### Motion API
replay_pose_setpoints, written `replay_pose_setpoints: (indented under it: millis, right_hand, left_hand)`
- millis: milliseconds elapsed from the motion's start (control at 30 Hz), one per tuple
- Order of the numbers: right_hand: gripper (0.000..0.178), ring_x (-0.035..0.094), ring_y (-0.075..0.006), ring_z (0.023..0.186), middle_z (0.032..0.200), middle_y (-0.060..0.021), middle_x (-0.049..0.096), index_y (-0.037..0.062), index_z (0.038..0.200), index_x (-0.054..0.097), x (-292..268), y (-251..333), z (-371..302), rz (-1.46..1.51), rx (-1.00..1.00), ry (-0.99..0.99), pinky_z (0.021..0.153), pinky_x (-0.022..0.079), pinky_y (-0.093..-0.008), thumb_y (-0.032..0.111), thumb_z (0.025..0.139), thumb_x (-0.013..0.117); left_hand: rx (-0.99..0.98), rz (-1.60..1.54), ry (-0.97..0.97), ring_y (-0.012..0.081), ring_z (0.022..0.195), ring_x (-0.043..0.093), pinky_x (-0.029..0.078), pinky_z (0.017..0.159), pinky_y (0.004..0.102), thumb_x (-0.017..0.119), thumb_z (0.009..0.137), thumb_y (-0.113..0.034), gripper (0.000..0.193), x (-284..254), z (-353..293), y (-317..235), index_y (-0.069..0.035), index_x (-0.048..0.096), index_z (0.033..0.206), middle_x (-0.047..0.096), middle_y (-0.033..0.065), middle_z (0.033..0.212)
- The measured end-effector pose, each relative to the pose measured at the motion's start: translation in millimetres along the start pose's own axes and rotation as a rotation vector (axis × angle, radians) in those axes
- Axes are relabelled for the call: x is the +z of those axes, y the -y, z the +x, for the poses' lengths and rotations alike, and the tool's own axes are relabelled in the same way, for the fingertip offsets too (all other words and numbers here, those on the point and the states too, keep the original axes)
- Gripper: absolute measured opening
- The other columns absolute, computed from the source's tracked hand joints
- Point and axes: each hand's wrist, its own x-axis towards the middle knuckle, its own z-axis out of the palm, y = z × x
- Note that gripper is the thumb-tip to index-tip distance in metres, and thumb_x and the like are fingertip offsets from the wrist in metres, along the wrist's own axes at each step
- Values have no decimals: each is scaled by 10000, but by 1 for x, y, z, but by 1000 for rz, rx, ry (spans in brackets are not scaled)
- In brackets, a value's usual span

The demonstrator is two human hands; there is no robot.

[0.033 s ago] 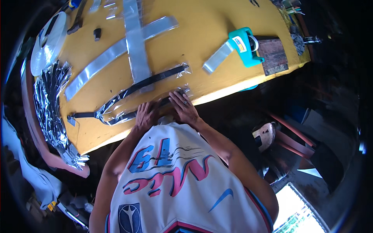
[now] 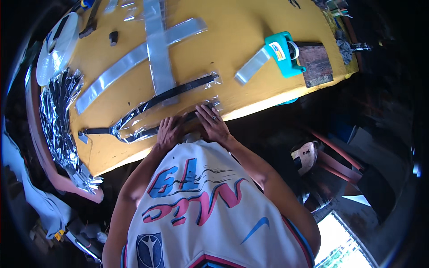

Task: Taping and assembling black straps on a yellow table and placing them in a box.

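Note:
A long black strap in clear plastic wrap (image 2: pixel 150 103) lies in a narrow loop near the front edge of the yellow table (image 2: pixel 214 49). Its far length is bare to view, while part of the near length is covered by my hands. My left hand (image 2: pixel 170 132) rests on that near length, fingers extended and pressing down. Close beside it on the right, my right hand (image 2: pixel 212 123), with a ring on one finger, lies with its fingers stretched over the strap near its right end. A black tail (image 2: pixel 97 131) with a small tag runs out at the left.
Beyond the loop, clear plastic strips (image 2: pixel 157 58) cross each other. A teal tape dispenser (image 2: pixel 280 53) stands at the right beside a dark wooden block (image 2: pixel 315 64). At the left are a bundle of wrapped black straps (image 2: pixel 61 118) and a white roll (image 2: pixel 57 49). A small black cylinder (image 2: pixel 113 38) sits farther back.

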Motion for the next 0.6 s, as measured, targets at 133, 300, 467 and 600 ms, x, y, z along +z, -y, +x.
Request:
replay_pose_setpoints:
  millis: [133,300,467,600]
  right_hand:
    - [548,277,-266,1510,1604,-124,349,0,1428,504,-5,0,2,-64,-32,33,1237,155,-470,256,944,513]
    - [553,276,-270,1510,1604,-126,352,4,1439,491,-6,0,4,-27,-46,27,1235,146,-469,270,955,515]
    - [584,284,-267,1505,1602,-124,356,7,1448,483,-5,-2,3,-76,-45,27,1231,158,-469,312,951,515]
    - [603,293,-263,1501,1599,-117,363,10,1445,487,-5,-2,3,-114,-47,24,1226,177,-472,335,939,528]
  left_hand:
    - [37,-8,27,326,1058,553,443,916,446,694,806,-221,725,6,0,3,-95,472,1484,553,131,1140]
    - [47,-42,18,319,1013,549,446,909,435,720,809,-291,758,12,1,10,-99,461,1494,541,129,1086]
    - [41,-50,15,312,991,547,448,902,430,729,813,-331,767,14,1,9,-161,457,1510,532,122,1053]
    - [33,-21,79,305,981,542,448,908,427,722,823,-331,755,13,1,7,-250,451,1523,520,111,1033]
